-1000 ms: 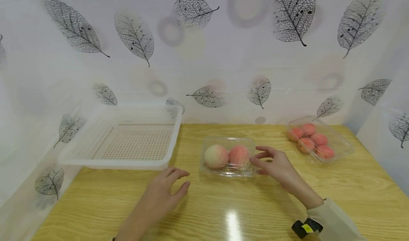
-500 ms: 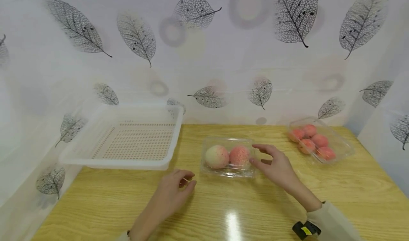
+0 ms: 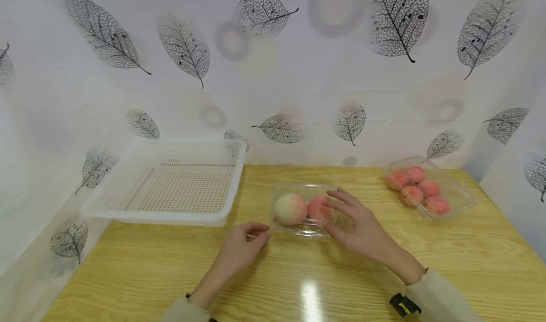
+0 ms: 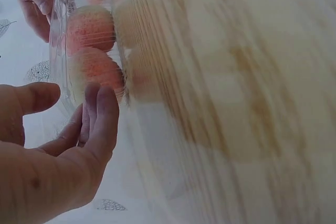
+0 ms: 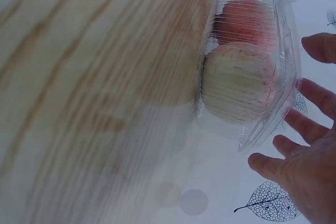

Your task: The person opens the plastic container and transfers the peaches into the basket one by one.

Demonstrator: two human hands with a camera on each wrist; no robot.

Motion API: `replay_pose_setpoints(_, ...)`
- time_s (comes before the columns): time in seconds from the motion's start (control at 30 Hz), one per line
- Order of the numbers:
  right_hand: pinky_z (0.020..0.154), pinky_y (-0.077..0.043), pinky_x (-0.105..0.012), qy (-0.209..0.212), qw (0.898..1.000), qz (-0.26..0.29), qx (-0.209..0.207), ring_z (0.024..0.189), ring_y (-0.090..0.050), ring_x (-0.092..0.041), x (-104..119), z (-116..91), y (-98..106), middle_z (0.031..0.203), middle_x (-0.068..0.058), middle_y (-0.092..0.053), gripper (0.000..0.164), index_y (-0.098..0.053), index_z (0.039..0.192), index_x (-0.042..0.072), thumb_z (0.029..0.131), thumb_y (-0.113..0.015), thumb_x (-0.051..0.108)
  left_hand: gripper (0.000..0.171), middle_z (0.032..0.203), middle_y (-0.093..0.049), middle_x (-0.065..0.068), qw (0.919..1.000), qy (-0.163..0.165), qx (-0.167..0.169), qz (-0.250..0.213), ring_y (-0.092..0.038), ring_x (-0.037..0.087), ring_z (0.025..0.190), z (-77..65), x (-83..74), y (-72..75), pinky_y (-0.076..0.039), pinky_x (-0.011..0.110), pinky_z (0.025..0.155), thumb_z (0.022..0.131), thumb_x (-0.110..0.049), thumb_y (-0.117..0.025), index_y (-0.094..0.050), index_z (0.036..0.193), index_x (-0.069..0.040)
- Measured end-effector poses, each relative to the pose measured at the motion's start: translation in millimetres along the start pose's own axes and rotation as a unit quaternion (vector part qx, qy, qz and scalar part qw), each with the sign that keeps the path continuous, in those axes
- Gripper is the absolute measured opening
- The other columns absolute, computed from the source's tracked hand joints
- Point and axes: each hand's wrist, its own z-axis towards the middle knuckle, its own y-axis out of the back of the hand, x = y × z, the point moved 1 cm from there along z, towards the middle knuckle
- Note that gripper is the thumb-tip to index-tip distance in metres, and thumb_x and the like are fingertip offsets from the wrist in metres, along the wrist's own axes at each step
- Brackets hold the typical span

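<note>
A clear plastic clamshell box (image 3: 309,231) sits mid-table. Inside lie two peaches, a pale yellow one (image 3: 291,209) at left and a pinker one (image 3: 316,206) at right. My left hand (image 3: 240,249) is by the box's near left corner, its bent fingers and thumb apart in the left wrist view. My right hand (image 3: 361,228) is over the box's right end and partly hides the pinker peach. In the right wrist view, its fingers (image 5: 310,98) are spread beside the box's rim; whether they touch it I cannot tell. Neither hand grips anything.
A white perforated plastic basket (image 3: 170,217) stands at the back left. At the back right another clear box (image 3: 458,194) holds several smaller reddish fruits (image 3: 428,188). A leaf-patterned sheet (image 3: 307,85) hangs behind the wooden table (image 3: 264,289).
My left hand has moved right, up to the box's near left corner. The right hand has shifted left, from the box's right side to over its right end. The box has stayed put.
</note>
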Motion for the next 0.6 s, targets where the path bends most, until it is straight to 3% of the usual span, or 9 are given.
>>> replay_pose_setpoints(0.1, 0.107, -0.039, -0.074, 0.021, 0.999, -0.02, 0.014, 0.146, -0.038, -0.047, -1.6, -2.2, -1.1, 0.151, -0.015, -0.054, 0.049, -0.066, 0.134, 0.009, 0.088, -0.079, 0.019, 0.031, 0.101, -0.074, 0.014, 0.996, 0.033, 0.027, -0.079, -0.072, 0.014, 0.082, 2.6, 0.8, -3.6, -0.061, 0.028, 0.073, 0.099, -0.019, -0.065, -0.069, 0.119, 0.005)
replay_pose_setpoints(0.27, 0.105, -0.042, -0.072, 0.051, 0.998, -0.036, 0.024, 0.145, -0.04, -0.048, -3.7, -4.2, -1.8, 0.15, -0.015, -0.055, 0.049, -0.068, 0.129, 0.01, 0.083, -0.083, 0.018, 0.036, 0.111, -0.072, 0.019, 0.9783, 0.088, 0.045, -0.182, -0.07, 0.014, 0.087, 5.8, 4.7, -6.5, -0.063, 0.031, 0.08, 0.102, -0.017, -0.062, -0.063, 0.126, 0.009)
replay_pose_setpoints(0.6, 0.102, -0.048, -0.066, 0.082, 0.995, -0.055, 0.025, 0.142, -0.043, -0.051, -5.8, -3.2, -2.0, 0.149, -0.015, -0.055, 0.054, -0.068, 0.131, 0.011, 0.081, -0.085, 0.017, 0.036, 0.119, -0.07, 0.02, 0.9697, 0.115, 0.051, -0.209, -0.071, 0.011, 0.091, 9.0, 4.3, -4.9, -0.062, 0.031, 0.084, 0.104, -0.015, -0.058, -0.059, 0.131, 0.009)
